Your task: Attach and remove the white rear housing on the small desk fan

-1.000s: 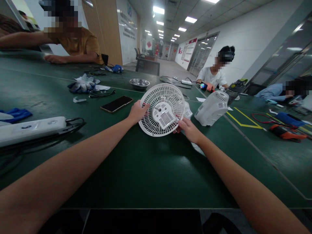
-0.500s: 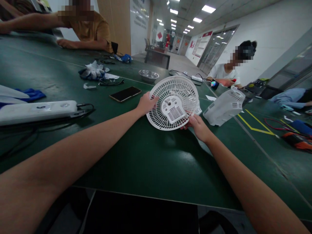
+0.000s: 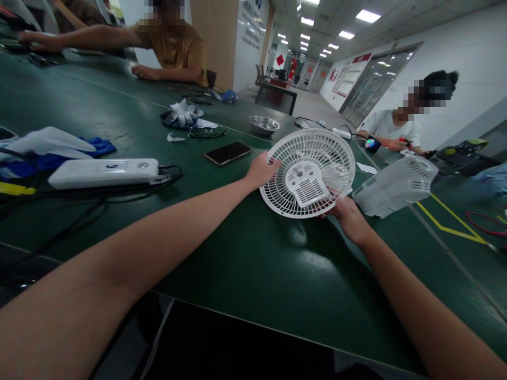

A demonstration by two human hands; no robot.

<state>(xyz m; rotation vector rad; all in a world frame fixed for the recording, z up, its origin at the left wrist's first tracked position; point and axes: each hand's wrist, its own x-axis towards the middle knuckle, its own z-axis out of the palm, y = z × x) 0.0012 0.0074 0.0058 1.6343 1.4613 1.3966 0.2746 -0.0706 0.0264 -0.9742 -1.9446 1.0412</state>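
Note:
I hold a round white plastic fan grille (image 3: 309, 172) tilted up above the green table (image 3: 253, 264), its inner side with a central motor plate facing me. My left hand (image 3: 260, 170) is closed on the grille's left rim. At the lower right rim, my right hand (image 3: 347, 215) grips it with fingers curled behind. A white fan housing (image 3: 396, 184) lies on its side just right of the grille.
A black phone (image 3: 227, 152), a steel bowl (image 3: 263, 125), glasses (image 3: 206, 132) and white gloves (image 3: 181, 115) lie beyond. A white power strip (image 3: 103, 173) with cables sits at left. Other people sit at the far left and far right of the table.
The view has swung left, so everything sits further right in frame. Both hands keep their hold on the grille, which has tipped slightly flatter.

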